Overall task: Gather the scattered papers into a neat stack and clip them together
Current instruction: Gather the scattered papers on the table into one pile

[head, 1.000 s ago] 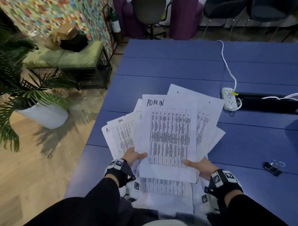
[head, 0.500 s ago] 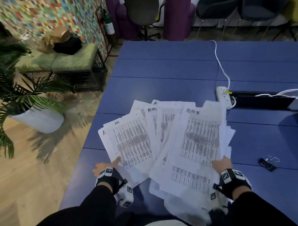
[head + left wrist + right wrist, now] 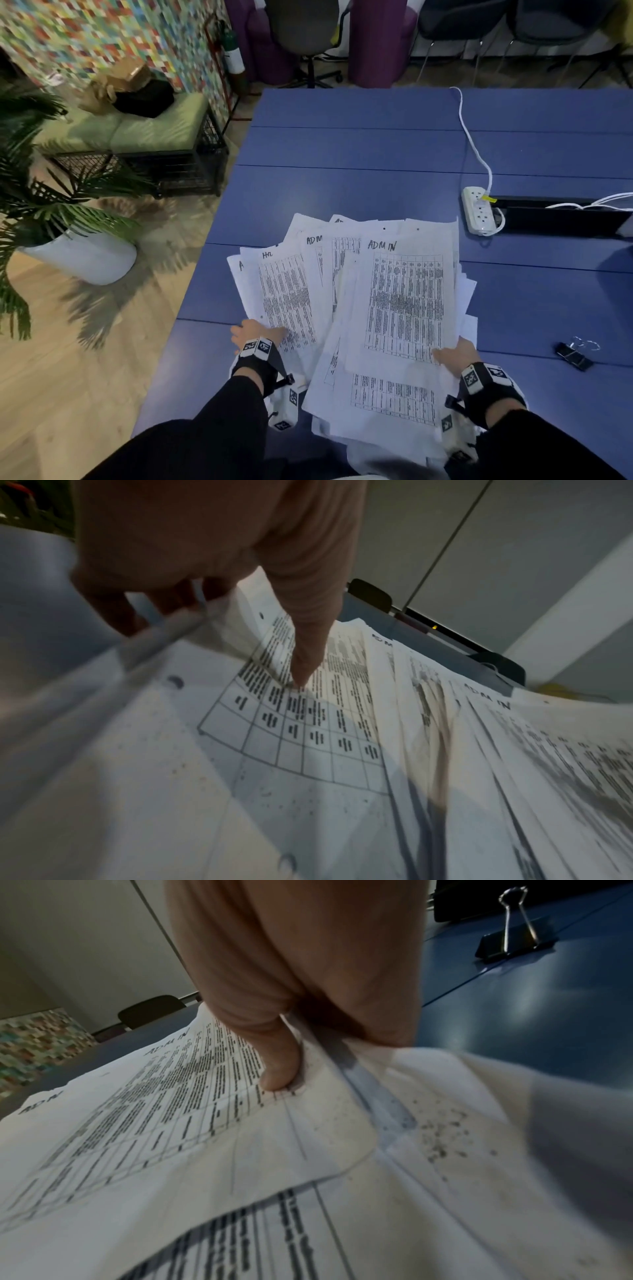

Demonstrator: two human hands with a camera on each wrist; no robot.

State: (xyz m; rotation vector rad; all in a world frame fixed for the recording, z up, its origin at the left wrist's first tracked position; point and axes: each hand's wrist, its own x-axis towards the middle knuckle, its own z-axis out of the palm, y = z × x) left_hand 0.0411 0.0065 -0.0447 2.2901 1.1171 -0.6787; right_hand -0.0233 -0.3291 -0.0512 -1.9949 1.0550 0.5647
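The papers [image 3: 363, 308] sit in a loose fan at the near edge of the blue counter [image 3: 376, 154], sheets skewed at different angles, some near edges hanging past the counter edge toward us. Top sheet on the right is marked ADMIN, a sheet marked HR shows on the left. Not a stack yet.

Our left hand [image 3: 255, 334] grips the left part of the fan: in the left wrist view the thumb presses down on the printed table, the other fingers curl under the sheet edge. Our right hand [image 3: 454, 353] pinches the right bundle, thumb on top, fingers underneath as far as the right wrist view shows.

Step in hand, as we judge it: bring both bundles together and square them. To do it well we should slide the left group under or onto the right one, keep the grip light so sheets can slip, then stand the bundle on its long edge and tap it on the counter, turn and tap the short edge. Squeezing hard risks creasing; loose lower sheets may drop off the near edge.

The binder clip [image 3: 573, 354] lies on the counter to the right of the papers, apart from them, untouched. Farther off, right, a power strip [image 3: 478, 210] with its white cable [image 3: 474, 137].
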